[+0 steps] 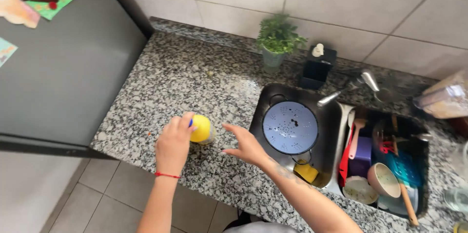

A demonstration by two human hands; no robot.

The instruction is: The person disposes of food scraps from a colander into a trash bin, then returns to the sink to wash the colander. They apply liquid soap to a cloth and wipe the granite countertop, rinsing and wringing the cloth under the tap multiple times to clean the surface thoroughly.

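Yellow bottle point(201, 129) stands on the granite counter point(185, 77) left of the sink point(331, 116), where a blue colander point(290, 127) and dishes wait unwashed. Left hand point(173, 145) grips the bottle; right hand point(246, 146) hovers beside it, fingers spread, holding nothing.

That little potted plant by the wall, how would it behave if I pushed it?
The potted plant looks top-heavy: bushy leaves over a narrow pot, so a high push would probably tip it. The pot seems glassy and may break. On the polished granite counter, a low push would likely slide it.
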